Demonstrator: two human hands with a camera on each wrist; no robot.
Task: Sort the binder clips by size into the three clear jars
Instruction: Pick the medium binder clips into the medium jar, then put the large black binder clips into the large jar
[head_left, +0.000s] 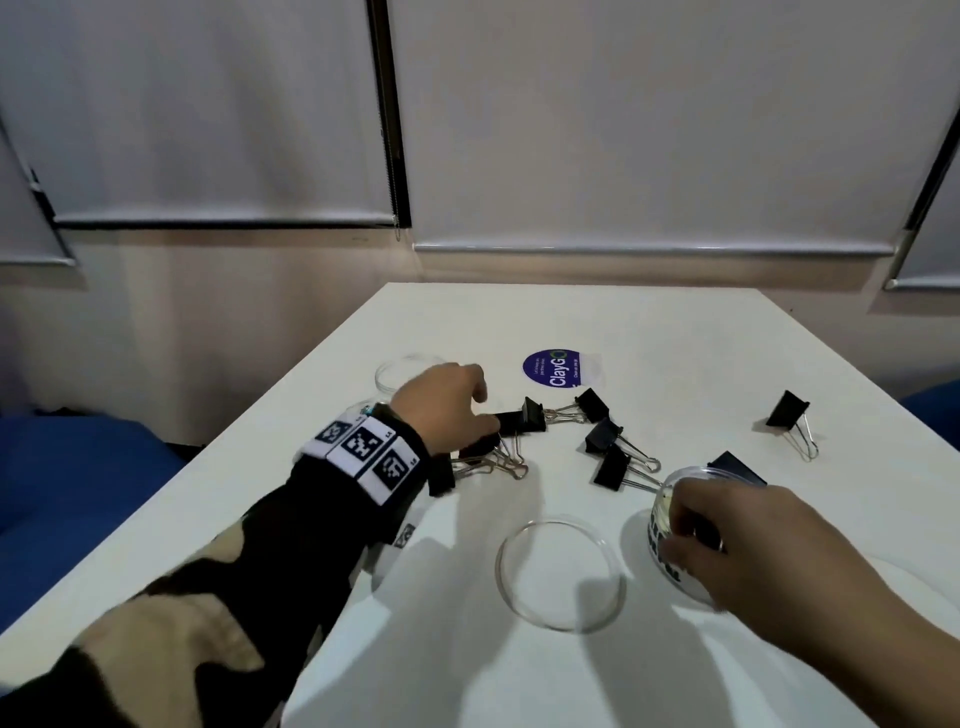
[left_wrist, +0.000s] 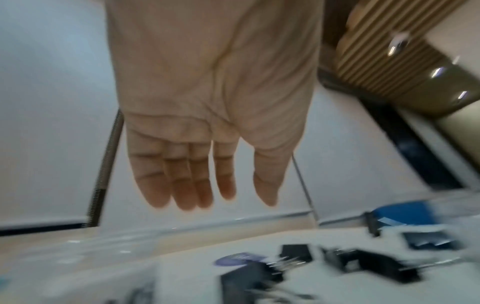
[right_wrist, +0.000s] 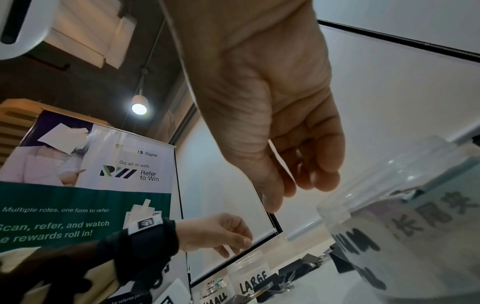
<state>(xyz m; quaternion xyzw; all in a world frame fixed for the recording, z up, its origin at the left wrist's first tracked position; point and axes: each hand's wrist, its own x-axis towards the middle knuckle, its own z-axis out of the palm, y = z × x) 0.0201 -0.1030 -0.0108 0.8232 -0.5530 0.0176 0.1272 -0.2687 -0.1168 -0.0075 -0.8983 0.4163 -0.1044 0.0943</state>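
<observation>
Binder clips, black with wire handles, lie scattered across the middle of the white table. At the left, the left hand hovers palm down just above a cluster of them, next to a clear jar at the table's left edge; in the left wrist view its fingers hang straight and loose, holding nothing. Further back lies a round blue ClayGo sticker. Nearer the front stands an open clear jar, seen from above. To its right the right hand rests over a labelled jar, fingers curled at its rim; whether they grip it, I cannot tell. One binder clip sits alone, well apart at far right.
</observation>
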